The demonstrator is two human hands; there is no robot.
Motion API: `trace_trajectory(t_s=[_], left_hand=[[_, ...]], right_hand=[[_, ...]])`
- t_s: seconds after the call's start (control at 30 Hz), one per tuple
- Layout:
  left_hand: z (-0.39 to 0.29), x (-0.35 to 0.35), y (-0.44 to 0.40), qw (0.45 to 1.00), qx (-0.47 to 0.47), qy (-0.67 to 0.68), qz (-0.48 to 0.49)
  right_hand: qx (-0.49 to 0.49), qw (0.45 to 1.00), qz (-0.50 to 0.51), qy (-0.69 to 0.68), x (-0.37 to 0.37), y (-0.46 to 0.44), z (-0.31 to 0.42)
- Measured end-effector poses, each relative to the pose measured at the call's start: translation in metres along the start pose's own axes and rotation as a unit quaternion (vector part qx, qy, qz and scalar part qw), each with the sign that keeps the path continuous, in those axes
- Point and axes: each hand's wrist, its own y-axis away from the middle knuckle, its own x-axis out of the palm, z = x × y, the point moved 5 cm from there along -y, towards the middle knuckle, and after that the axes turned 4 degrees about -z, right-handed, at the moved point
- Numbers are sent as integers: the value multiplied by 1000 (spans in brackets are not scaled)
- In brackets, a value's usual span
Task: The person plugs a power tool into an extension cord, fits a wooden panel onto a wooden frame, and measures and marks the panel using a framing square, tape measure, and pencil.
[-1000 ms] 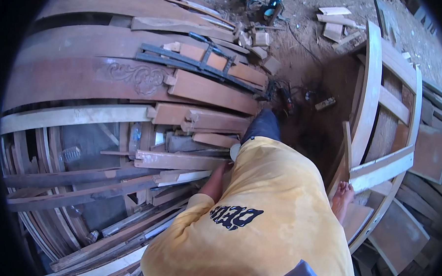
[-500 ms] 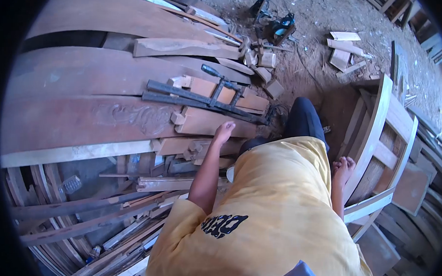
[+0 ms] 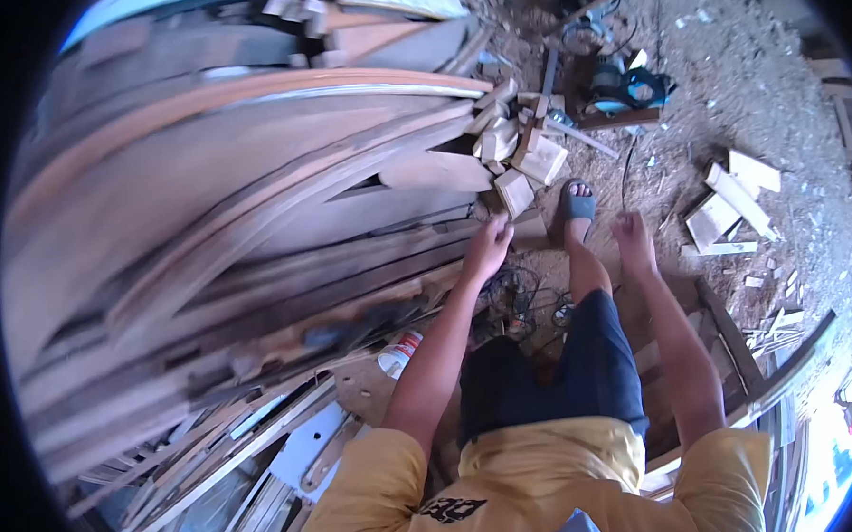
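My left hand (image 3: pixel 488 249) is raised in front of me with its fingers curled in. It appears over the wooden offcuts (image 3: pixel 515 194) and the edge of the stacked boards, and nothing shows in it. On the other side, my right hand (image 3: pixel 634 242) hangs above the dirt floor, fingers folded and somewhat blurred, with no object visible. Between the hands, my sandalled foot (image 3: pixel 577 207) is on the ground. Power cords (image 3: pixel 523 305) lie tangled below my left hand.
Large curved wooden panels (image 3: pixel 270 168) are stacked at left, above thin wood strips (image 3: pixel 234 441). A teal power tool (image 3: pixel 627 88) sits on the floor ahead. Scrap boards (image 3: pixel 728 205) lie to the right. A white container (image 3: pixel 399 356) stands by my left forearm. A wooden frame (image 3: pixel 734 348) is near my right arm.
My view has swung and moved forward. Both arms now extend farther ahead, and a foot has come into sight. The bar clamp on the boards is no longer clearly visible.
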Motion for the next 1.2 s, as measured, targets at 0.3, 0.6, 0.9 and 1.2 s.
trace_trajectory(t_s=[0.3,0.6,0.9,1.2], left_hand=[[-70,112,-351,983,88,-128,-96],[11,200,-531,917,1,-397,47],[-141,59,-379,903,113,326,-255],[-254,-16,-120,907,-45,417,-34]], right_hand=[[-102,985,41,134,167,-300,-29],[3,995,19,99,228,-355,-34],[-183,982,-35,3,118,-231,3],[209,953,-217,-35,-85,18,-84]])
